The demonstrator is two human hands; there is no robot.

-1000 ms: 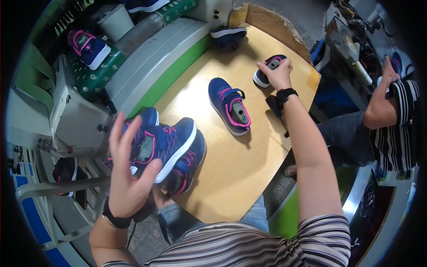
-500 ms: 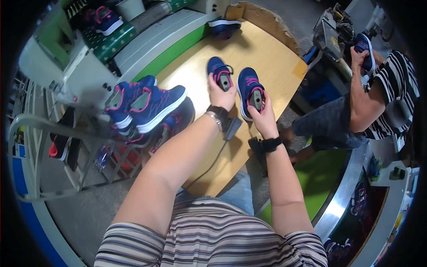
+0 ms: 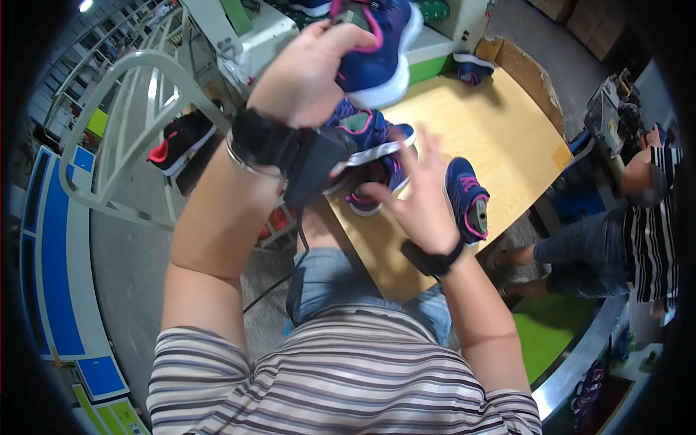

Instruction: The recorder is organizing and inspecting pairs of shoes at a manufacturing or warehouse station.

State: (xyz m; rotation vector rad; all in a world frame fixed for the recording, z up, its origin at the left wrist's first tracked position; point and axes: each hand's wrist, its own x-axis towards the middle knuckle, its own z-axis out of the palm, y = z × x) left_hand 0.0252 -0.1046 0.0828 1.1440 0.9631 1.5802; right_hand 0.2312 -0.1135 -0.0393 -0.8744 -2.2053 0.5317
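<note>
My left hand (image 3: 303,78) is closed on the collar of a navy sneaker (image 3: 380,69) with pink lining and a white sole, held up close at the top of the view. A grey-green insert shows inside its opening. Beneath it, another navy sneaker (image 3: 366,134) lies on top of a further sneaker (image 3: 377,176) at the table's left edge. My right hand (image 3: 428,199) is open, its fingers spread and blurred, close beside these stacked sneakers. To its right, a navy sneaker (image 3: 458,185) with pink laces and an insert stands on the table, apart from the hand.
The wooden table (image 3: 500,130) has a cardboard edging (image 3: 533,69) and a small navy shoe (image 3: 473,69) at its far end. A metal rack (image 3: 119,138) with a black and red shoe (image 3: 181,141) stands left. A co-worker in a striped shirt (image 3: 652,225) sits right.
My right hand has let go of the sneaker on the table and moved left. My left hand now holds a sneaker raised at the upper left. The view has turned left.
</note>
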